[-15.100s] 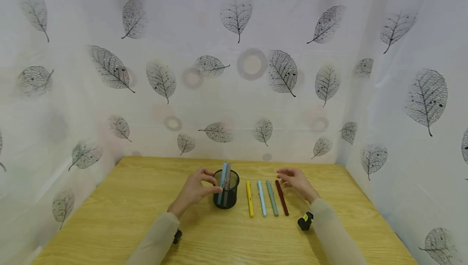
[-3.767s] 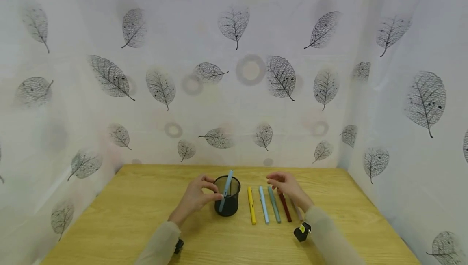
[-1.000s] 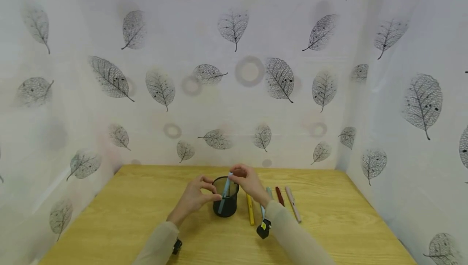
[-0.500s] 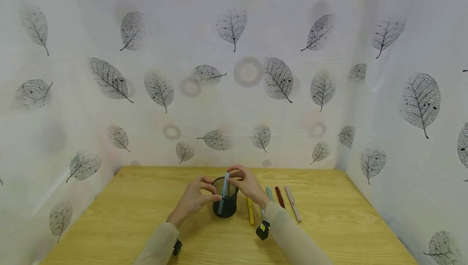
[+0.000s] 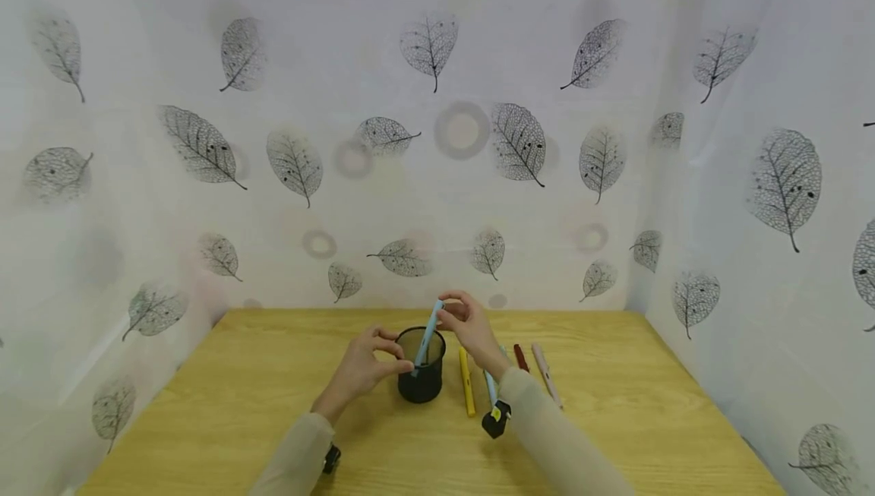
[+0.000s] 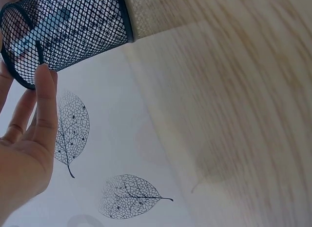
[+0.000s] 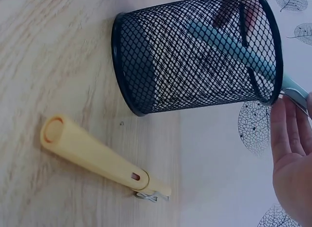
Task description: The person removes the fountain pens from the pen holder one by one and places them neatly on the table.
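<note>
The bench [image 5: 225,412] is pale wood with a straight grain, walled at the back and both sides by a white curtain [image 5: 478,200] printed with grey leaves. The curtain meets the bench's far edge and side edges closely, so open wood lies mainly toward the left and right edges and along the near edge.

A black mesh cup [image 5: 421,374] stands upright near the middle of the bench, closer to the far edge than the near one. The left hand [image 5: 360,371] holds it from the left, fingertips curled on the rim. The right hand [image 5: 470,327] is above and just right of the rim, fingers pinched together on the top of a blue pen [image 5: 428,333]. The pen leans, its lower part inside the cup and its upper end out over the rim; through the mesh the right wrist view shows its barrel slanting across the inside.

Right of the cup, pens lie side by side pointing toward the far edge: a yellow pen [image 5: 466,392] just beside the cup, then a light blue one [image 5: 490,387] partly under the right forearm, a dark red pen [image 5: 521,357] and a pinkish pen [image 5: 545,373]. Whether another lies hidden beneath the wrist is hard to tell.
</note>
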`<state>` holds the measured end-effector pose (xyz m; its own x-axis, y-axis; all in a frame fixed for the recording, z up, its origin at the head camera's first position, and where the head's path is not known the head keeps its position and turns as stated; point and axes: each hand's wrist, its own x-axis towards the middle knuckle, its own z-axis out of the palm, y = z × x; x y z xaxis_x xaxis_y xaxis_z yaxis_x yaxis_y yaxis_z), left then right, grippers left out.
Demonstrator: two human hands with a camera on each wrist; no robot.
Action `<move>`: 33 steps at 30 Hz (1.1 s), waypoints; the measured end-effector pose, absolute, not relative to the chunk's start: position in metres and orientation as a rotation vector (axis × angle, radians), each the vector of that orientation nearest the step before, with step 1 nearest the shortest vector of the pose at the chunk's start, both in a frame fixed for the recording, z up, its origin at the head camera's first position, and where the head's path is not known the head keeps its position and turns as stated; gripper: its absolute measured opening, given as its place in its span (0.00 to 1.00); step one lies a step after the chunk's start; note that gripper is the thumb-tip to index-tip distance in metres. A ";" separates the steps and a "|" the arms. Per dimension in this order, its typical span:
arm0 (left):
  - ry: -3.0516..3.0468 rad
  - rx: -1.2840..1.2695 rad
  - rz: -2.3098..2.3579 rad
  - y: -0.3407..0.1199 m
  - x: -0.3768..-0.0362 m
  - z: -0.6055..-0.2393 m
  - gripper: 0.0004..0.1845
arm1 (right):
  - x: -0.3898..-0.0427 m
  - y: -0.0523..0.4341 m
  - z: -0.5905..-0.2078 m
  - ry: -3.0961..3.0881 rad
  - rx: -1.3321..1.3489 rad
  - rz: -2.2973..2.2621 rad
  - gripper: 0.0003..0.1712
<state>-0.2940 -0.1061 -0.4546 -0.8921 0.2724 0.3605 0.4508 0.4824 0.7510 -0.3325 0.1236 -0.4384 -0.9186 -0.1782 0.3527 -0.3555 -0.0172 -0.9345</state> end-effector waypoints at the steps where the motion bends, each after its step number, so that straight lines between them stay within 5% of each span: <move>1: -2.536 -0.619 -1.370 -0.106 -0.294 -0.455 0.08 | -0.333 0.124 -0.437 -2.085 0.565 2.098 0.17; 12: -2.544 -0.607 -1.368 -0.107 -0.296 -0.457 0.09 | -0.337 0.135 -0.425 -1.831 0.370 2.314 0.18; 20: -2.565 -0.603 -1.369 -0.108 -0.294 -0.456 0.09 | -0.338 0.141 -0.427 -1.787 0.326 2.297 0.07; 33: -2.555 -0.623 -1.392 -0.108 -0.295 -0.455 0.08 | -0.336 0.160 -0.425 -1.773 0.308 2.321 0.14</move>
